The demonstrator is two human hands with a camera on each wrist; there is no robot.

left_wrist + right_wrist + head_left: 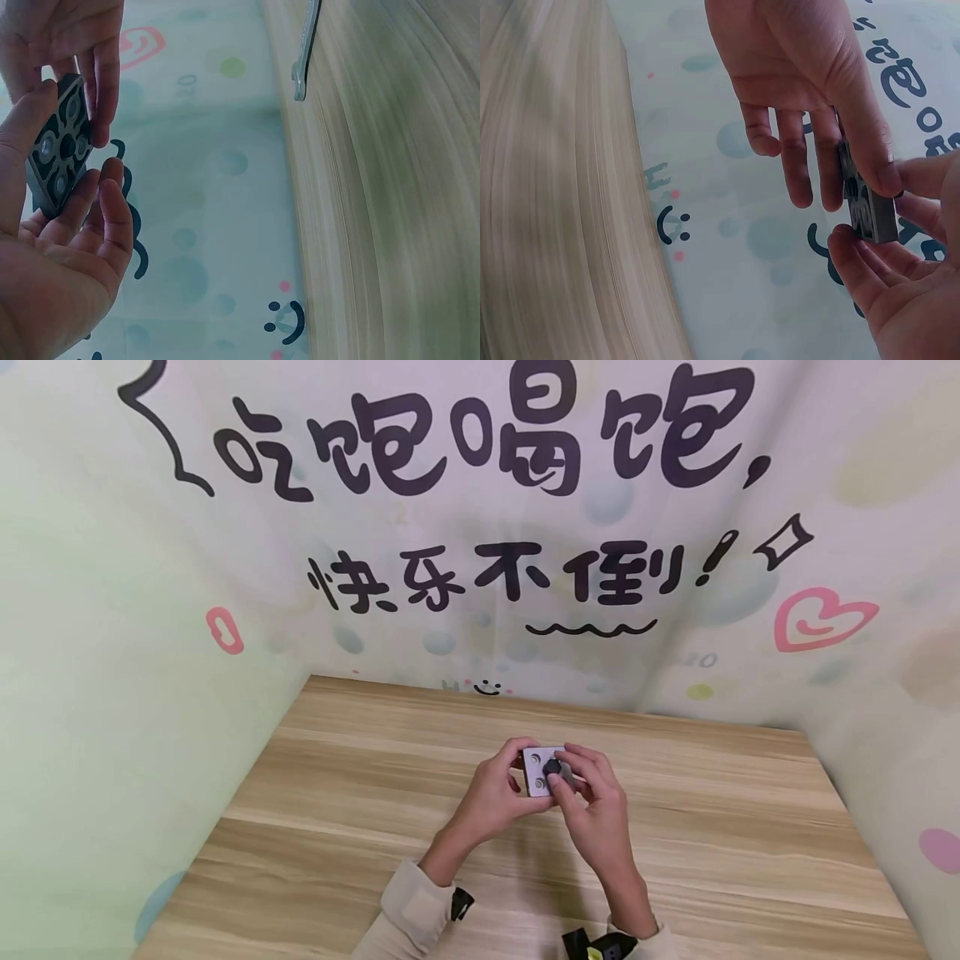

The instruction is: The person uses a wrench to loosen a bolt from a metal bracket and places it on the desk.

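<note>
Above the table, both hands hold a small square plate [534, 781]. In the head view its pale grey face has round holes, and a black hexagonal knob [552, 767] sits on it. My left hand [491, 797] grips the plate by its edges, thumb on one side and fingers on the other. My right hand [603, 814] pinches the knob with thumb and fingertips. From the left wrist, the plate [64, 150] shows a dark ribbed side with several round openings. In the right wrist view the plate [883, 221] appears nearly edge-on, partly hidden by the right thumb.
The wood-grain table [337, 760] meets a printed cloth wall [465, 652] at its back. Black wrist gear [600, 943] is strapped at the right sleeve. In the left wrist view a slim grey strip [306, 52] appears at the top; I cannot tell what it is.
</note>
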